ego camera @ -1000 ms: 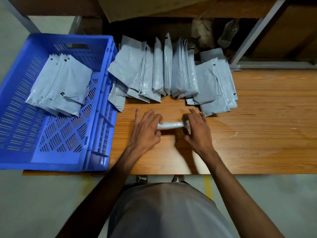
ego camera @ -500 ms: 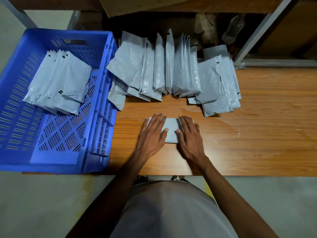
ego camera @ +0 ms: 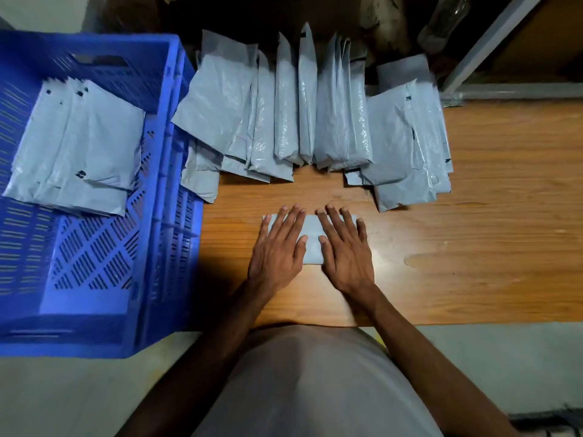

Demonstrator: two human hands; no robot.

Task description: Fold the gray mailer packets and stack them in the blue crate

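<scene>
Hands [ego camera: 310, 247] flat, fingers straight, on folded packet [ego camera: 310, 230] atop wooden table [ego camera: 473, 247]

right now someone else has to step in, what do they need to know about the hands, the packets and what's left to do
Left hand: flat, fingers straight, pressing the left half of the folded packet on the wooden table.
Right hand: flat, pressing the right half. Neither has a grip on it.
Done: a small overlapping pile of folded packets lies in the blue crate, at the table's left.
Left: move the pressed packet to the crate, then fold and stack the row of unfolded packets along the table's far edge.
</scene>
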